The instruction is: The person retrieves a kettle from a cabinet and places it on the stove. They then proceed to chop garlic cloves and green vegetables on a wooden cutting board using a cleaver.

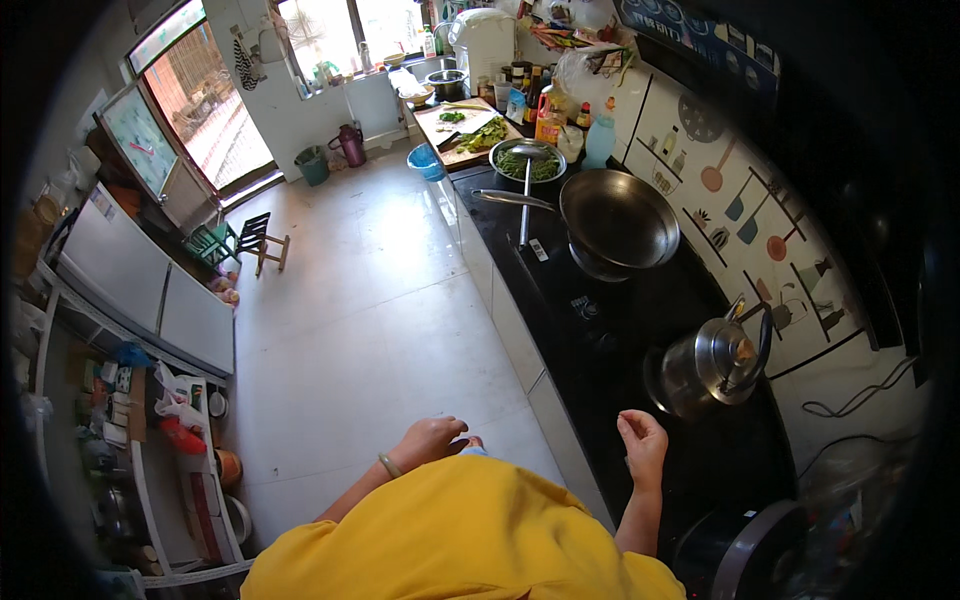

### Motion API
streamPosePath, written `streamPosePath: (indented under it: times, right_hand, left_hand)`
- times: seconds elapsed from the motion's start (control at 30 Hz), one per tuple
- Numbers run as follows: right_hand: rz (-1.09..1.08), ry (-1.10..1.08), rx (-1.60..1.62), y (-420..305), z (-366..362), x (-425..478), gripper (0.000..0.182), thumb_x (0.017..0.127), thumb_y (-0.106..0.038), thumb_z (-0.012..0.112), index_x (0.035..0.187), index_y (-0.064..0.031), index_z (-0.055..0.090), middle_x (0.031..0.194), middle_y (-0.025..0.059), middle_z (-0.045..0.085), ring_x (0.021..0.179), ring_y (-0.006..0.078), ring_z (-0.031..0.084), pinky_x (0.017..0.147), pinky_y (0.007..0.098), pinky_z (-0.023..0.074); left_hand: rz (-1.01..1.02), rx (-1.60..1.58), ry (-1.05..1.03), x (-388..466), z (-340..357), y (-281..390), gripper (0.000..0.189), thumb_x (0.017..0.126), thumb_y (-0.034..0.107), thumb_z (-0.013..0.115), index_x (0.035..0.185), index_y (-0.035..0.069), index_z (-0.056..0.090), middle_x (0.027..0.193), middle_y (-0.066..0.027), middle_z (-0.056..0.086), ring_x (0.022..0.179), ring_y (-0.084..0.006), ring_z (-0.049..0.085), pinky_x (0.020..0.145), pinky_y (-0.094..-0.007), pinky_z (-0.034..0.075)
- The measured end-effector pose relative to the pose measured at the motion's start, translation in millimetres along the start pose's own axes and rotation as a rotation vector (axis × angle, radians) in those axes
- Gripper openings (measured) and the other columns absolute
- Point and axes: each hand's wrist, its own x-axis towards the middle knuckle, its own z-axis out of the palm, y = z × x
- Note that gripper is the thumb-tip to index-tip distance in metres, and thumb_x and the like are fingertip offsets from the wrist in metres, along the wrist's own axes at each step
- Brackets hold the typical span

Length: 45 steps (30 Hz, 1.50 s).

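My left hand (pixel 435 437), with a bangle at its wrist, hangs over the floor in front of me; its fingers are loosely curled, and whether it holds anything is hidden. Over the near edge of the black counter is my right hand (pixel 643 442), fingers bent with thumb and fingertips close together; nothing plain shows in it. A steel kettle (pixel 697 367) stands just beyond it. Farther along, a wok (pixel 619 219) rests on the stove, its handle pointing left. Behind the wok, a ladle (pixel 526 195) lies across a metal bowl of green beans (pixel 550 166).
A cutting board (pixel 459 156) with chopped greens and a knife lies at the counter's far end, near bottles and a blue jug (pixel 600 141). A round dark appliance (pixel 757 551) sits at near right. Shelves (pixel 142 480) and a refrigerator (pixel 135 255) line the left; a small folding chair (pixel 261 241) stands beyond.
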Motion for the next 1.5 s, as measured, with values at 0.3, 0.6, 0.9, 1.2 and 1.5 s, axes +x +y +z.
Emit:
streamPosePath:
  times: [0.3,0.6,0.9,1.2,1.5]
  right_hand:
    - [0.068,-0.010,-0.013,-5.5,5.8,-29.5,0.010,0.087,-0.007,0.068,0.095,-0.0009,0.069,0.082,0.0049,0.069,0.074,0.0108,0.064,0.071,0.0238,0.0529]
    - [0.144,0.073,0.117,9.0,38.7,-57.3,0.009,0.087,-0.005,0.067,0.094,0.0002,0.070,0.079,0.0042,0.068,0.071,0.0100,0.063,0.068,0.0237,0.0529]
    - [0.144,-0.005,0.137,-25.0,88.6,-51.8,0.007,0.087,-0.004,0.066,0.092,0.0010,0.069,0.077,0.0033,0.067,0.070,0.0088,0.062,0.067,0.0220,0.0511]
    - [0.171,0.022,0.066,-24.5,95.7,-57.3,0.008,0.088,-0.005,0.066,0.090,0.0019,0.069,0.076,0.0042,0.067,0.070,0.0092,0.062,0.067,0.0221,0.0511]
    - [0.161,0.042,0.053,-22.0,93.2,-56.1,0.009,0.087,-0.007,0.067,0.091,0.0017,0.069,0.076,0.0045,0.068,0.069,0.0098,0.063,0.067,0.0231,0.0523]
  left_hand:
    - [0.089,-0.026,-0.079,6.5,4.2,-11.6,0.023,0.091,0.027,0.061,0.101,0.006,0.063,0.091,-0.0119,0.065,0.078,-0.0332,0.063,0.068,-0.0431,0.051]
    - [0.252,-0.013,-0.089,34.9,-27.4,-41.9,0.020,0.089,0.023,0.062,0.098,0.005,0.063,0.088,-0.0123,0.065,0.078,-0.0346,0.063,0.069,-0.0446,0.051]
    - [0.246,-0.023,-0.126,37.5,-36.3,-72.7,0.021,0.088,0.024,0.063,0.098,0.005,0.064,0.089,-0.0132,0.066,0.079,-0.0346,0.064,0.068,-0.0443,0.052]
    - [0.263,-0.053,-0.154,45.5,-42.9,-80.5,0.022,0.087,0.024,0.063,0.098,0.005,0.065,0.090,-0.0139,0.066,0.079,-0.0347,0.064,0.069,-0.0433,0.052]
    - [0.299,-0.065,-0.158,56.3,-36.3,-77.3,0.022,0.087,0.024,0.063,0.099,0.005,0.065,0.090,-0.0130,0.067,0.080,-0.0334,0.065,0.071,-0.0425,0.053]
